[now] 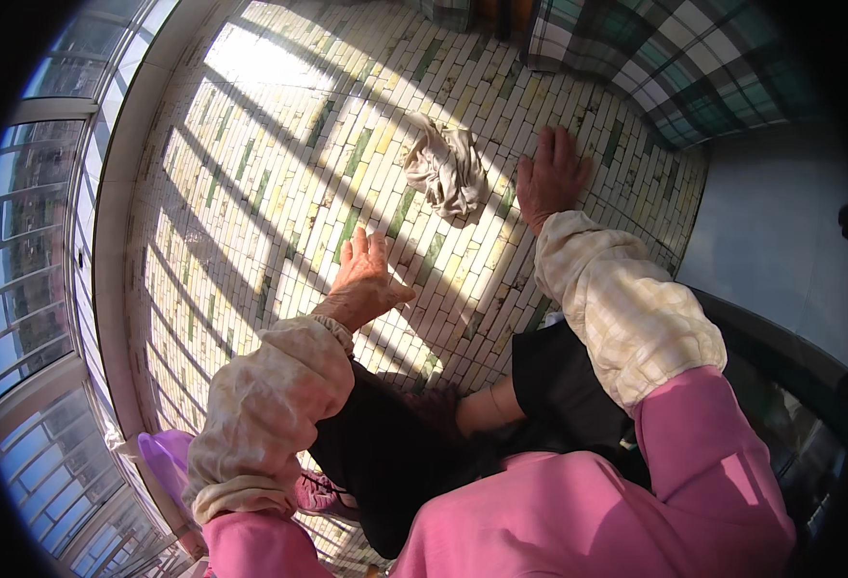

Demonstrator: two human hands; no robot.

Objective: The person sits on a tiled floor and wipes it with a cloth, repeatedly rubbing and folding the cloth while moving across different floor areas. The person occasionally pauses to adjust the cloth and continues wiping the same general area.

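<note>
Head view: left hand (366,279) and right hand (549,178) press flat on the tiled floor (251,193), each grip open, empty; a crumpled rag (446,166) lies between them, nearer the right.

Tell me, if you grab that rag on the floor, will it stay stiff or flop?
The rag lies crumpled in soft folds, so it would probably flop and hang. It looks thin, so likely light. Pushed over the tiles, it would probably bunch or slide, not roll.

- We are seeing no packages, labels, signs or screens anywhere in this view.
</note>
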